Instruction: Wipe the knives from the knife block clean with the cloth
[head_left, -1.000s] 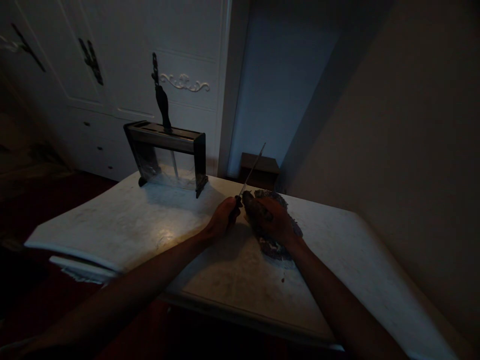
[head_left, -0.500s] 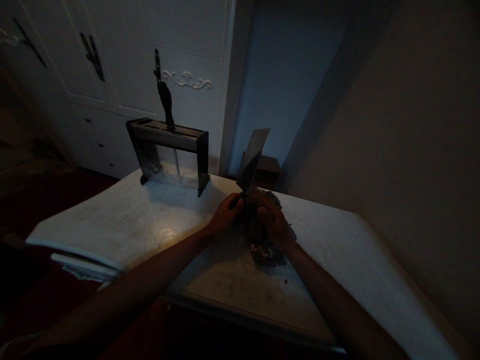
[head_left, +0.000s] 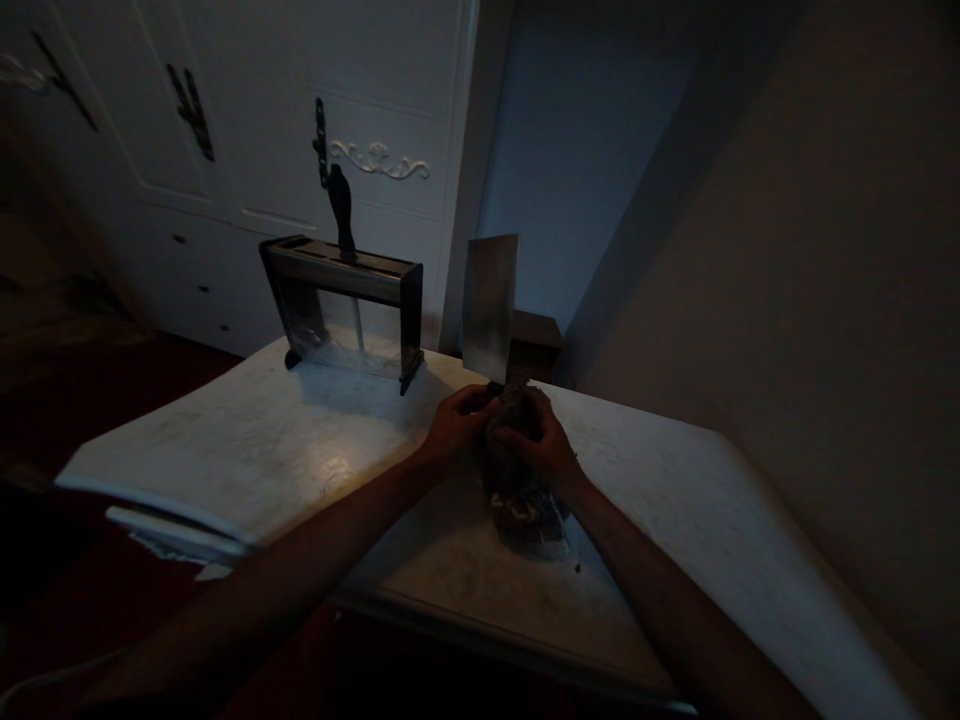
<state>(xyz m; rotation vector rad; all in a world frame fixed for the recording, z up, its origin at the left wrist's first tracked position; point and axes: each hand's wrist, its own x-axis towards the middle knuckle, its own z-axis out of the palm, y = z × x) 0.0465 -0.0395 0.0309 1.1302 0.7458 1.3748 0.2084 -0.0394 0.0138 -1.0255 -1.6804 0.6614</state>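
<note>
**A cleaver [head_left: 489, 310] upright in poor light, with fingers close by**

A white wardrobe [head_left: 382, 60] fills the upper left of the frame, and a plain wall [head_left: 810, 270] takes up the right. Between and below them, the white table [head_left: 247, 430] runs across the lower half. A knife stand [head_left: 345, 268] sits left of centre near its far edge, with one dark-handled knife [head_left: 341, 210] in it. Behind the table, near the middle, is a small brown box [head_left: 536, 340].

The cleaver stands at the centre of the frame, its broad blade pointing up. A dark, shaggy bundle, apparently a cloth [head_left: 517, 500], rests on the table just below it. The left hand [head_left: 461, 420] is closed round the cleaver's handle, mostly hidden. The right hand [head_left: 541, 440] pinches the cloth's upper part — close enough that the two hands almost meet. A tiny dark scrap [head_left: 577, 567] lies to the lower right of the cloth.

The chief danger is a cut: if the left grip loosened or turned, the blade could tip towards the right fingers. The loose cloth might also snag on its edge — which side is sharp, I cannot tell — and the dimness would make a slip easier to miss.
</note>
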